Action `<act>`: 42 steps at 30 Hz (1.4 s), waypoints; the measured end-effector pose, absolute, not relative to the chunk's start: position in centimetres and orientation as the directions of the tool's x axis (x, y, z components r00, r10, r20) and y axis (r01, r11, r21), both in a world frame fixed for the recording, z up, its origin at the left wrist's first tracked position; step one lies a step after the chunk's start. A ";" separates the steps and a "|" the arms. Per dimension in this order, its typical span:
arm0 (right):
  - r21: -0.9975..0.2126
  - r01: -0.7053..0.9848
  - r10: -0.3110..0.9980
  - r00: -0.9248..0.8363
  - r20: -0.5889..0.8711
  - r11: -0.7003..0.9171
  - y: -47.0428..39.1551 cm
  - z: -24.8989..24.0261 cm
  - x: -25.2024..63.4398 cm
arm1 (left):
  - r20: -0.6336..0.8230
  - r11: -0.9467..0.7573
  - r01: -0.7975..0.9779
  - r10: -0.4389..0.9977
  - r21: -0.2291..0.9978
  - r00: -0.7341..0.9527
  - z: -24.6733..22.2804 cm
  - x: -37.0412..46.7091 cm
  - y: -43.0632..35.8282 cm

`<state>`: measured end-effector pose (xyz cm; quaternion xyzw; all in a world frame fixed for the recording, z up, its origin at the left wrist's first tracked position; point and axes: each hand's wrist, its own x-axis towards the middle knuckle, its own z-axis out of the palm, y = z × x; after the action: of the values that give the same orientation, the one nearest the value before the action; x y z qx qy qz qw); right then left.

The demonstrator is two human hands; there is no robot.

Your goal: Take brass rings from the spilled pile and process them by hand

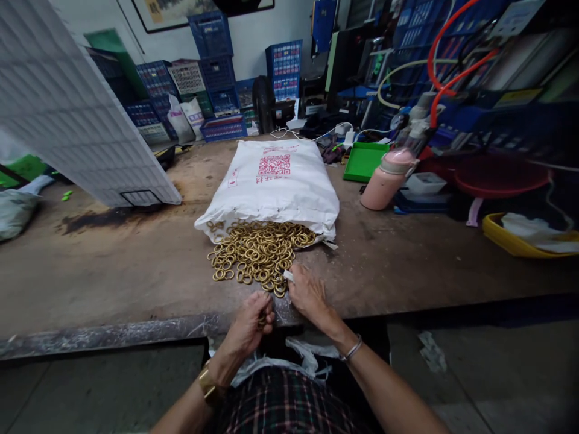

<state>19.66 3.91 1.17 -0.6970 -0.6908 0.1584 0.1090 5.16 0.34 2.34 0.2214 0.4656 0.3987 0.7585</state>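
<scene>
Many brass-coloured rings (pixel 257 250) spill in a heap from the mouth of a white woven sack (pixel 294 196) that lies on its side on the table. My left hand (pixel 253 319) is closed at the table's front edge, with some rings showing between its fingers. At the right front of the heap is my right hand (pixel 310 292), its fingers bent in against the rings. A white wrap sits on one of its fingers. The fingertips are partly hidden, so what they pinch cannot be made out.
The brown table (pixel 384 265) ends in a worn front edge. A pink bottle (pixel 384 181), a green tray (pixel 365 161) and a yellow basket (pixel 509 238) stand to the right. At left leans a white ribbed panel (pixel 99 102). Blue crates (pixel 219 78) are stacked behind.
</scene>
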 end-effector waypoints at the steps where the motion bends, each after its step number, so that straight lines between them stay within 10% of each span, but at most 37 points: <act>1: -0.397 0.917 0.998 0.001 -0.064 -0.026 4.0 1.0 19.9 | -0.514 0.558 -0.366 0.829 0.745 0.220 2.4 5.4 0.4; 18: -0.753 0.657 0.999 0.005 0.052 0.035 1.4 0.2 21.5 | -0.375 0.377 0.022 0.913 0.926 0.160 2.3 8.9 1.7; 25: -0.926 0.342 0.987 0.022 -0.161 -0.159 1.5 1.3 20.9 | -0.110 0.102 0.049 0.973 0.994 0.204 2.6 8.3 1.0; 42: -0.936 0.321 0.986 -0.025 -0.164 -0.147 0.2 1.4 16.1 | -0.371 0.438 -0.136 0.860 0.888 0.351 2.0 2.9 -0.5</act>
<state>16.07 0.19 1.42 -0.5989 -0.5456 0.4635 0.3589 2.87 -0.51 2.02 0.4005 0.4518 0.3470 0.7177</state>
